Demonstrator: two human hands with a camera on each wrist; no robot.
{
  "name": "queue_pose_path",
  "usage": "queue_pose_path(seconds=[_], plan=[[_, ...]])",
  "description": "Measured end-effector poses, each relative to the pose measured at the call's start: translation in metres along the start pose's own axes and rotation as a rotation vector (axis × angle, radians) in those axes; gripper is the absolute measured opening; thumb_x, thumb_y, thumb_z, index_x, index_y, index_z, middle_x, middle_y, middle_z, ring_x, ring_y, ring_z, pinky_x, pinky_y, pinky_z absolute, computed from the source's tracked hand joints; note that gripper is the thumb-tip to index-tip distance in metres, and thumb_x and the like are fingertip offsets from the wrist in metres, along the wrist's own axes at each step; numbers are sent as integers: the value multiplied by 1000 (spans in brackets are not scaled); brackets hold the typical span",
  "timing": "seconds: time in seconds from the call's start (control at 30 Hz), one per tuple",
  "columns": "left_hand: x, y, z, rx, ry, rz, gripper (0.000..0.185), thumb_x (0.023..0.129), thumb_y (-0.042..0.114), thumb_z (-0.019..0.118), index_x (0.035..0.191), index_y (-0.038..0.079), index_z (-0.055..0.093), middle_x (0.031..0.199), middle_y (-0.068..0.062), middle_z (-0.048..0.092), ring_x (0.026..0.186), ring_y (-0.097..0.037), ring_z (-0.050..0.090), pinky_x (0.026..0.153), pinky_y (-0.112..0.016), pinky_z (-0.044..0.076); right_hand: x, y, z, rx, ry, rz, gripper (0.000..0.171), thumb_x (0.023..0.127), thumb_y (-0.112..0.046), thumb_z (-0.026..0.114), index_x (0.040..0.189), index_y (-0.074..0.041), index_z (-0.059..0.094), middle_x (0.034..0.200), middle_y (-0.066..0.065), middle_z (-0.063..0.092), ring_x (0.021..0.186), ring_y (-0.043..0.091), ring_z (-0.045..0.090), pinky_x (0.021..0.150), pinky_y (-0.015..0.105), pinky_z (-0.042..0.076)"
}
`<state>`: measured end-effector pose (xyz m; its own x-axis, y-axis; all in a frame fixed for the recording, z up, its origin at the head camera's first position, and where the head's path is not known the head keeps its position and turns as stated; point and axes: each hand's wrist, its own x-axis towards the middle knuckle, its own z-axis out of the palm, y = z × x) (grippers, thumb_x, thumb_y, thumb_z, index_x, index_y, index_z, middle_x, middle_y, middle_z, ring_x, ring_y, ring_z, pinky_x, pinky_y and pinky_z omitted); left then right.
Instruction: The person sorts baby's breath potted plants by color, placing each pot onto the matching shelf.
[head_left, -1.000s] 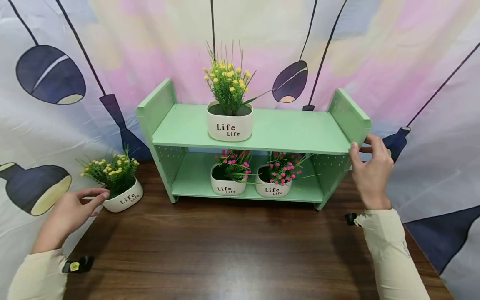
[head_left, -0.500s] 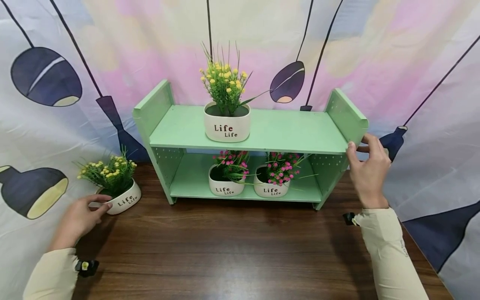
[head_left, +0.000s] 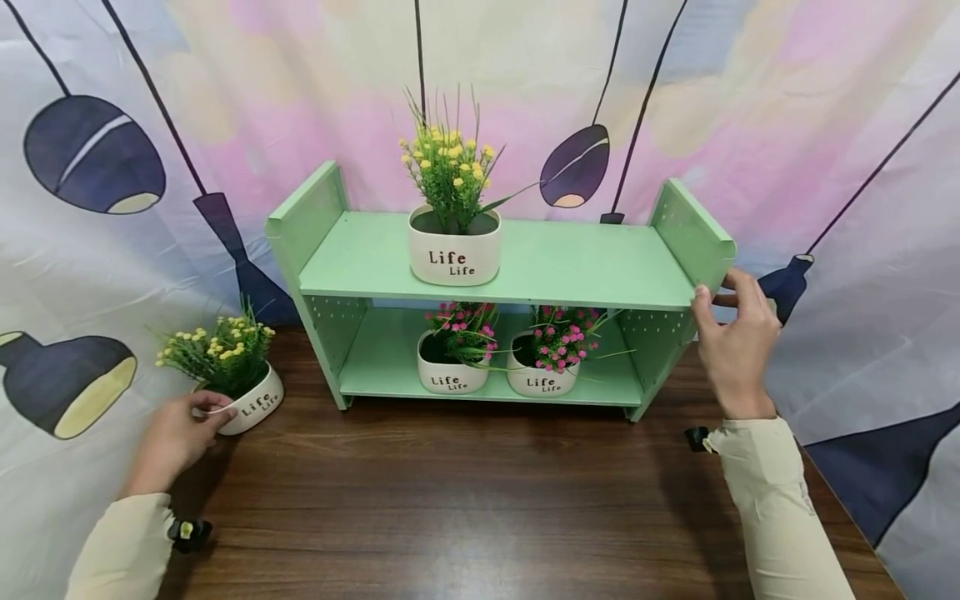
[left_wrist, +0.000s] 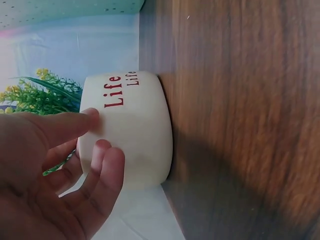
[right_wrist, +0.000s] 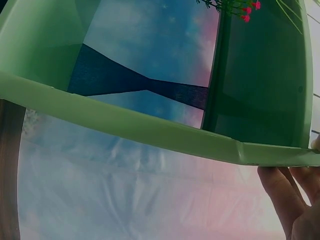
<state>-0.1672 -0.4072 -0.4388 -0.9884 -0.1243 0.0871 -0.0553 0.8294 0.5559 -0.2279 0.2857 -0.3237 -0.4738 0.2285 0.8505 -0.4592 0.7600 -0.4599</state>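
At the table's left, my left hand [head_left: 171, 443] pinches the near rim of a white oval flowerpot [head_left: 260, 402] with yellow flowers. In the left wrist view the thumb lies on the pot's [left_wrist: 137, 135] lettered wall, two fingertips [left_wrist: 114, 162] touch the same wall lower down, and other fingers go behind the rim. My right hand [head_left: 741, 350] grips the right side panel [head_left: 693, 237] of a green two-tier shelf [head_left: 570, 262]. From the right wrist, fingers [right_wrist: 280, 192] show against the panel's outer face, with a thumb tip at the picture's edge on the other side.
Another pot [head_left: 455, 258] with yellow flowers stands on the upper shelf, left of middle. Below it, two pots with pink flowers, one left [head_left: 452, 375] and one right [head_left: 542, 379], share the lower shelf. A brown wooden table [head_left: 465, 500] carries everything; a printed curtain [head_left: 525, 67] hangs behind.
My left hand has moved right and down to the left pot's rim and taken hold of it; the pot has shifted very slightly. My right hand keeps its hold on the shelf panel.
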Motion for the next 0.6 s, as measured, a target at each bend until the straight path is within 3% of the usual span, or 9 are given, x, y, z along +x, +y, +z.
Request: queue_pose_path(seconds=[0.1, 0.17, 0.3, 0.43, 0.6], plan=[[-4, 1, 4, 10, 25, 0, 29, 108, 20, 61, 112, -8, 67, 79, -12, 69, 62, -19, 61, 52, -33, 44, 0, 0, -1, -2, -12, -7, 29, 102, -13, 66, 124, 5, 70, 114, 27, 71, 91, -19, 51, 89, 20, 39], [-8, 2, 6, 23, 56, 3, 27, 108, 19, 63, 110, -7, 69, 79, -11, 68, 61, -18, 57, 51, -33, 43, -1, -1, 0, 0, -8, -6, 28, 101, -12, 66, 124, 4, 70, 114, 26, 72, 90, -16, 53, 87, 16, 38], [-18, 6, 10, 49, 129, 23, 21, 104, 15, 68, 103, -5, 72, 83, -10, 68, 63, -16, 52, 53, -31, 40, -2, -2, 0, -3, -13, -3, 28, 101, -10, 66, 126, 3, 70, 115, 25, 72, 86, 14, 66, 86, 18, 39], [-28, 13, 12, 68, 166, 36, 16, 101, 14, 72, 99, -1, 74, 83, -9, 67, 64, -14, 49, 54, -30, 38, -1, -3, -1, 1, -10, 0, 28, 101, -10, 67, 125, 4, 71, 115, 26, 72, 87, 37, 68, 89, 27, 41], [-39, 22, 12, 76, 197, 50, 13, 100, 13, 72, 99, 1, 74, 85, -9, 66, 63, -13, 48, 54, -30, 36, 0, -3, -1, 3, 7, 1, 28, 100, -10, 68, 124, 3, 71, 115, 25, 73, 86, 31, 68, 88, 22, 40]])
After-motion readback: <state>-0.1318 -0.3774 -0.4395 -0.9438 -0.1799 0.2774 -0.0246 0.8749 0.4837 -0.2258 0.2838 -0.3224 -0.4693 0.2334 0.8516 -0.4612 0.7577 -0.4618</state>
